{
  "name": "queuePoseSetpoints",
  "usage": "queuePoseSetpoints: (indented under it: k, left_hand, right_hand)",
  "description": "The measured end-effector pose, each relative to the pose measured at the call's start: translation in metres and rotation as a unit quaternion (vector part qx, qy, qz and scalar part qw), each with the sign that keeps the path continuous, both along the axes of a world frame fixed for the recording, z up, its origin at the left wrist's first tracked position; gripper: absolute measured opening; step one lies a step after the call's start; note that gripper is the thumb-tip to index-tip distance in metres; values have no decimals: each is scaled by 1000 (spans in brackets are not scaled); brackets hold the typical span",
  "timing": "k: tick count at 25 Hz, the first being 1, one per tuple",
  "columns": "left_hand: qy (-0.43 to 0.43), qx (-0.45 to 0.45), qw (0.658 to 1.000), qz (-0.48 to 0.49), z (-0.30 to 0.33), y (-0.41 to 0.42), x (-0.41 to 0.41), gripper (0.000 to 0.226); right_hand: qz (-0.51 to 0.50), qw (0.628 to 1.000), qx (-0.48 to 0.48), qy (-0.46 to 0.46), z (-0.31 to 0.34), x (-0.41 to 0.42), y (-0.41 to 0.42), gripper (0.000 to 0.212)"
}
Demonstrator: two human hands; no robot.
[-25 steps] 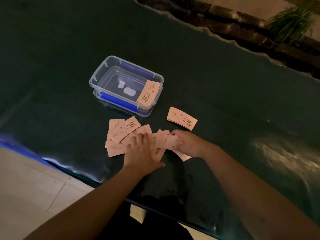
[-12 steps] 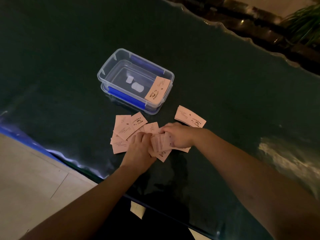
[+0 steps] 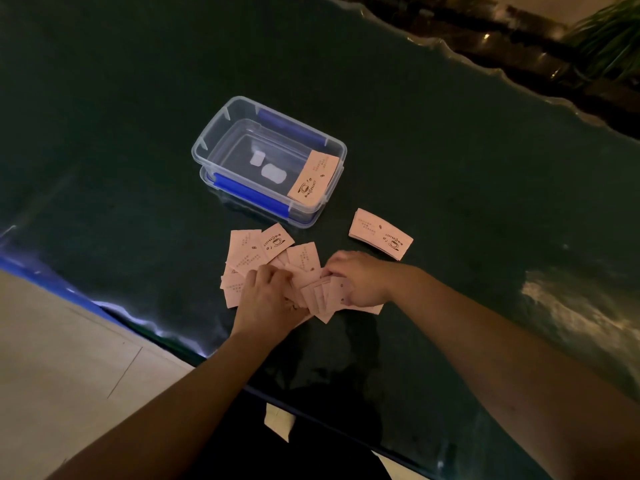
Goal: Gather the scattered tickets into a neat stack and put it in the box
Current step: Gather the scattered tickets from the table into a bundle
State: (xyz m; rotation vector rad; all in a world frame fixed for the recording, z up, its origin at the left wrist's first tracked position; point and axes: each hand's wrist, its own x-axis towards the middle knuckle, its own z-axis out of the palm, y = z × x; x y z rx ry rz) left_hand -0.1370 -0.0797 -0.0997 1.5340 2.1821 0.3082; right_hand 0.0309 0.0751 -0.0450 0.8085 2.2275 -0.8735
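Note:
Several pink coffee tickets (image 3: 258, 249) lie fanned on the dark green table, just in front of the clear plastic box (image 3: 221, 133) with blue clips. One ticket (image 3: 313, 178) leans inside the box at its right end. A small neat stack of tickets (image 3: 379, 233) rests apart, right of the box. My left hand (image 3: 266, 299) presses on the left part of the pile. My right hand (image 3: 360, 280) pinches a bunch of overlapping tickets (image 3: 329, 294) at the pile's right side.
The table's near edge (image 3: 138, 323) runs diagonally with a blue strip, pale floor beyond it at lower left. The far wavy edge (image 3: 485, 67) borders a dark ledge with a plant (image 3: 609, 39) at top right.
Both hands have drawn closer together, pushing the spread tickets inward. My right hand slid left and gathered several tickets into an overlapping bunch. The view shifted slightly.

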Motion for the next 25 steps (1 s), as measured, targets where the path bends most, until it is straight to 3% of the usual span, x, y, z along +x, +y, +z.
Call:
queuePoseSetpoints:
  k: [6,10,12,14,16,18,21,25]
  left_hand:
    - [-5,21,999,-29,0,1,2,71]
    - [-30,-19,999,27,1,0,0,82]
    - [-42,-38,997,55,1,-1,-3,81]
    - [-87,-62,990,90,1,-4,-5,66]
    - [-161,-82,974,138,4,-7,-5,46]
    - [-232,-94,951,180,7,-11,-2,43]
    - [-334,-94,908,236,12,-12,3,56]
    - [-429,-94,859,263,15,-6,9,58]
  right_hand:
    - [-85,996,-16,10,-5,16,-17,89]
    - [-181,981,-61,20,-13,38,-29,71]
    - [-279,954,-92,53,-16,48,-34,59]
    - [-385,911,-120,90,-17,52,-39,51]
    - [-452,873,-140,121,-17,47,-43,50]
    - [-474,854,-159,143,-17,35,-46,45]
    - [-451,870,-149,133,-16,9,-48,41]
    - [-451,877,-114,120,-22,-12,-49,60]
